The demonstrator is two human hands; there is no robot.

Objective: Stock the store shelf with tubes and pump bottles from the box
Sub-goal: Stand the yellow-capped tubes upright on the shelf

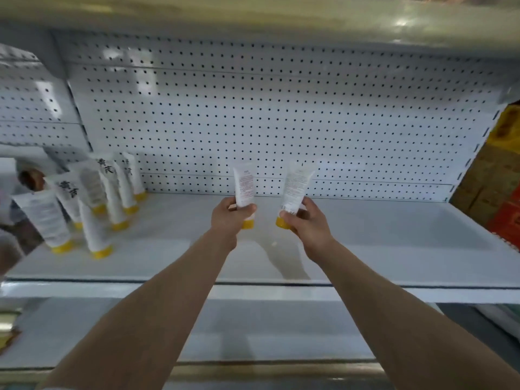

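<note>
**Over the middle shelf: two tubes in the air, a crowded row to the left**

Above the shelf [365, 249], two white tubes with yellow caps are held upright, cap down. The left hand [229, 218] grips the left tube [244, 187] low on its body, fingers wrapped just above the cap. The right hand [305, 220] pinches the right tube [295, 188] near its cap in the same way. Neither touches the shelf yet.

The risk I see lies in the landing. These tubes stand on narrow caps, so one set down tilted would likely topple. To the left, the standing tubes [95, 204] are packed close, several already leaning; a forearm or a fresh tube nudging one could knock its neighbours over. Both hands being full, neither is free to steady a wobble. The pegboard back wall [253, 108] would stop a backward fall, but the shelf's front edge seems to offer little. The box is not in view.
</note>
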